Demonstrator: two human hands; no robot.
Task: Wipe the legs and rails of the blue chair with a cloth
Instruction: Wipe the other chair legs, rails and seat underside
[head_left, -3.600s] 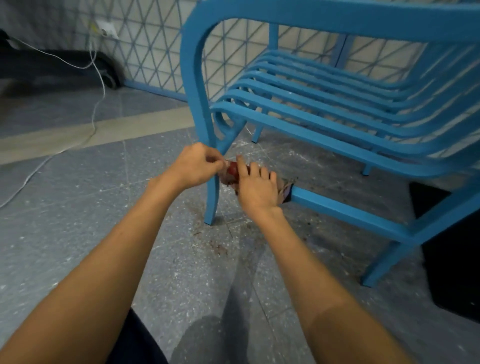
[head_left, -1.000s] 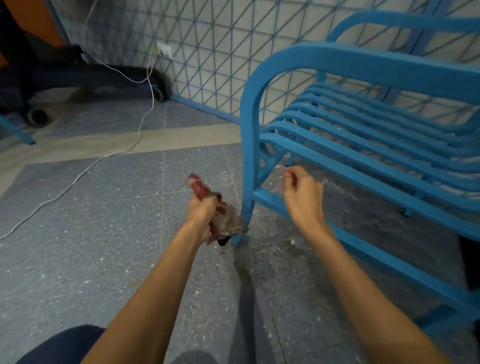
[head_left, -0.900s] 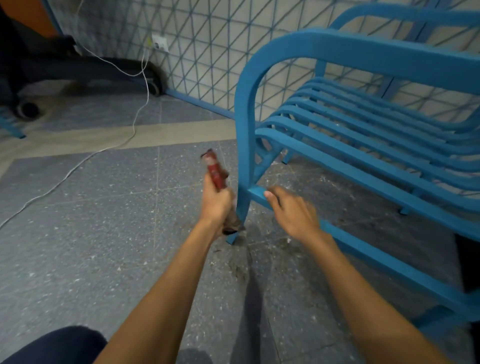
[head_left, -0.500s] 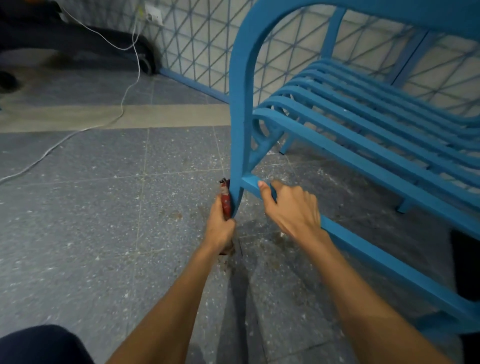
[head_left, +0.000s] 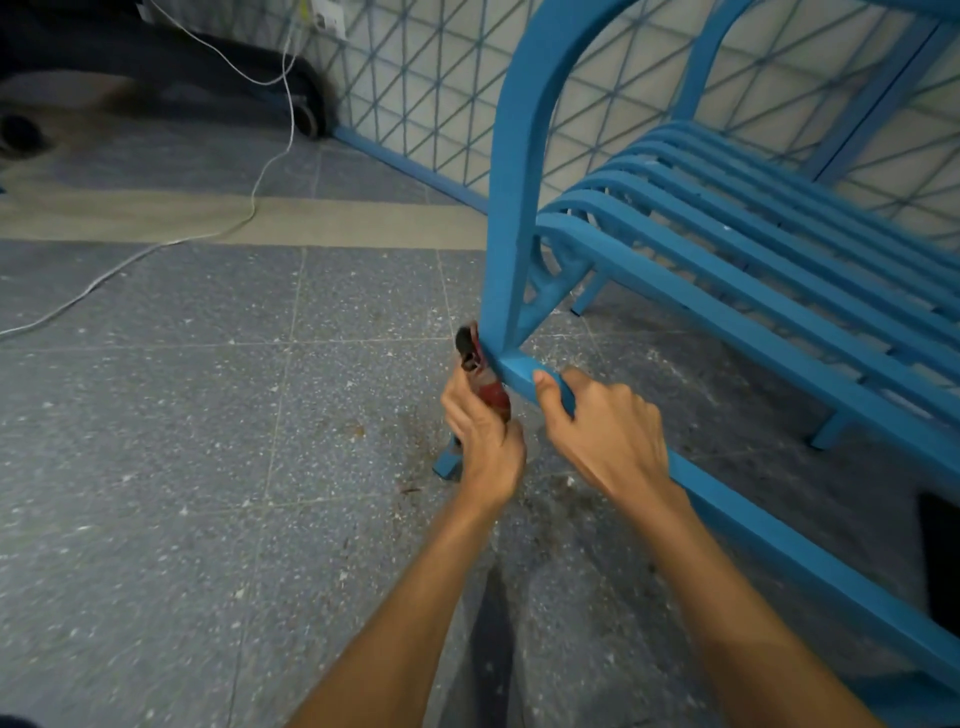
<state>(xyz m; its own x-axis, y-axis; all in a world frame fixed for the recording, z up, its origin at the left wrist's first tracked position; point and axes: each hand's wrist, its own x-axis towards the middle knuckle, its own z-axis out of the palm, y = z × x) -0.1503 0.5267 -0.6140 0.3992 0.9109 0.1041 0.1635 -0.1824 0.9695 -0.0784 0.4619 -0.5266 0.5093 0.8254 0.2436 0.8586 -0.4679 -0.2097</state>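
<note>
The blue chair with a slatted seat fills the right half of the view. Its front left leg runs down to a foot on the floor. A low side rail runs from that leg toward the lower right. My left hand is closed on a dark red cloth and presses it against the outer side of the leg, just where the rail joins. My right hand grips the rail close to the joint, thumb on top.
The floor is grey speckled tile with rusty dirt specks near the leg's foot. A white cable trails across the floor at the left. A lattice wall panel stands behind the chair. A dark object lies at the right edge.
My left hand brought the cloth from the air in front of the chair onto the lower leg. My right hand came down from free air and took hold of the side rail.
</note>
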